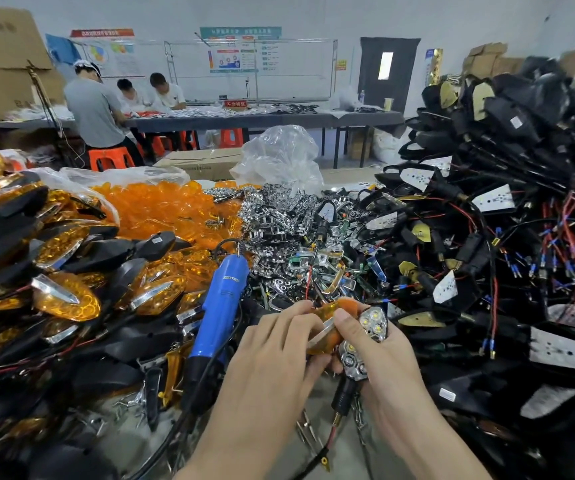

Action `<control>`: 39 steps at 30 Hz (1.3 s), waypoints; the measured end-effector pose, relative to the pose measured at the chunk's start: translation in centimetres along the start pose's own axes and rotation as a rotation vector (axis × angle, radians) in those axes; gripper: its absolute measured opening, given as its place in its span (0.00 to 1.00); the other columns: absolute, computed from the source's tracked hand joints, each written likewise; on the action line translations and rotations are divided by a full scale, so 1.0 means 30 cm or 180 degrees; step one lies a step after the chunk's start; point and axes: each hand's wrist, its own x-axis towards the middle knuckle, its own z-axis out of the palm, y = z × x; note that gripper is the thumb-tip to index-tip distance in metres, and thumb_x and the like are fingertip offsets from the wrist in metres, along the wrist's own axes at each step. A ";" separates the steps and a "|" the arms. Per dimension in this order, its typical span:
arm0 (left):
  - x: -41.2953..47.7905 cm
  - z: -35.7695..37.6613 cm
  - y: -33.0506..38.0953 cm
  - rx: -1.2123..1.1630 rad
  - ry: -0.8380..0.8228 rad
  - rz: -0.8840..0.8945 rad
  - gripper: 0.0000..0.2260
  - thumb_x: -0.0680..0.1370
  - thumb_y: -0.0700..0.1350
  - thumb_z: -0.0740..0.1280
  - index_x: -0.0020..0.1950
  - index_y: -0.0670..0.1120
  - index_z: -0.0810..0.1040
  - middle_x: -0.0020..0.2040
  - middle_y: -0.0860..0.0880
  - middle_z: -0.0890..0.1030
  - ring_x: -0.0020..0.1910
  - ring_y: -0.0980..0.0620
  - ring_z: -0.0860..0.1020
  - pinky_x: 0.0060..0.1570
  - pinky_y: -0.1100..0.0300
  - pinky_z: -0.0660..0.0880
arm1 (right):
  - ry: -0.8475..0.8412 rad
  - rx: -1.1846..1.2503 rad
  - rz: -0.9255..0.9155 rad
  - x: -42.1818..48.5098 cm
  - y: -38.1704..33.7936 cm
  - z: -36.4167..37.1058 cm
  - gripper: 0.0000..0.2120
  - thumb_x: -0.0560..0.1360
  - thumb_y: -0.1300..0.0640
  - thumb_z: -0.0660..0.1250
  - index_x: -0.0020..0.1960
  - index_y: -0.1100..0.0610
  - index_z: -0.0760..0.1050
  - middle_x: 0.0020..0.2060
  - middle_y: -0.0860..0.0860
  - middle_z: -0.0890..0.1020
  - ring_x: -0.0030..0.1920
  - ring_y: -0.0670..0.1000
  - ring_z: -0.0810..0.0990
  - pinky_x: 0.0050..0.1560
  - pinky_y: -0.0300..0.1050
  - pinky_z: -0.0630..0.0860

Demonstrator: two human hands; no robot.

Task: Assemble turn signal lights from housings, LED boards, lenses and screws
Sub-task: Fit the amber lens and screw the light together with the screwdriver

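the left hand (272, 351) is pinching the amber lens (324, 344) in its fingers, tilting it onto the led housing (355, 358) that the right hand (397, 358) is gripping, fingers curled, above the table (314, 400), likely to seat it squarely before screwing

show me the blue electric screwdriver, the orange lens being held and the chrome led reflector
blue electric screwdriver (222, 299): head view, middle of its blue body
orange lens (344, 304): head view, upper edge above the thumb
chrome led reflector (373, 320): head view, upper cluster of leds
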 end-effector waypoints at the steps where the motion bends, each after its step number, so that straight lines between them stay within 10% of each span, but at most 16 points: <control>1: 0.000 0.002 0.005 -0.0019 -0.0006 -0.0020 0.14 0.70 0.52 0.72 0.53 0.51 0.77 0.61 0.53 0.81 0.54 0.52 0.82 0.49 0.55 0.80 | -0.0014 -0.0054 -0.0032 0.001 0.002 -0.001 0.15 0.62 0.49 0.79 0.48 0.52 0.86 0.38 0.57 0.84 0.30 0.50 0.77 0.27 0.41 0.75; 9: 0.004 0.025 0.018 -0.0076 -0.0116 -0.0223 0.22 0.70 0.47 0.72 0.64 0.45 0.79 0.60 0.52 0.82 0.53 0.49 0.81 0.52 0.55 0.80 | -0.0014 -0.0054 0.0014 0.003 -0.010 0.010 0.13 0.63 0.47 0.77 0.46 0.51 0.87 0.40 0.56 0.86 0.31 0.50 0.80 0.29 0.41 0.77; 13: -0.014 0.001 0.020 -0.1399 0.0050 -0.1154 0.21 0.77 0.55 0.63 0.69 0.66 0.65 0.55 0.72 0.74 0.56 0.65 0.74 0.52 0.75 0.69 | 0.0158 0.0353 0.0039 0.009 -0.028 0.016 0.16 0.72 0.51 0.72 0.55 0.59 0.81 0.44 0.58 0.86 0.37 0.51 0.82 0.33 0.43 0.78; 19: -0.029 -0.025 0.014 -0.3398 -0.0014 -0.1722 0.17 0.80 0.41 0.67 0.65 0.58 0.74 0.54 0.59 0.84 0.54 0.59 0.82 0.53 0.71 0.75 | 0.0181 0.1015 0.0185 0.016 -0.055 0.005 0.09 0.79 0.67 0.62 0.52 0.59 0.80 0.33 0.55 0.79 0.33 0.52 0.81 0.36 0.47 0.81; 28: -0.036 0.006 0.044 -0.3312 -0.0135 -0.1411 0.19 0.80 0.35 0.64 0.67 0.54 0.73 0.57 0.62 0.83 0.58 0.62 0.81 0.52 0.74 0.73 | -0.0128 0.1170 0.0123 0.003 -0.060 0.005 0.18 0.69 0.58 0.67 0.58 0.58 0.82 0.42 0.57 0.81 0.43 0.54 0.83 0.54 0.54 0.80; 39: -0.042 0.041 0.029 -0.3321 -0.0115 -0.1429 0.21 0.78 0.42 0.68 0.69 0.55 0.72 0.59 0.59 0.83 0.59 0.59 0.81 0.54 0.72 0.74 | -0.0453 0.1077 0.0099 -0.011 -0.069 0.009 0.14 0.74 0.55 0.68 0.56 0.57 0.85 0.45 0.55 0.81 0.47 0.51 0.81 0.49 0.44 0.83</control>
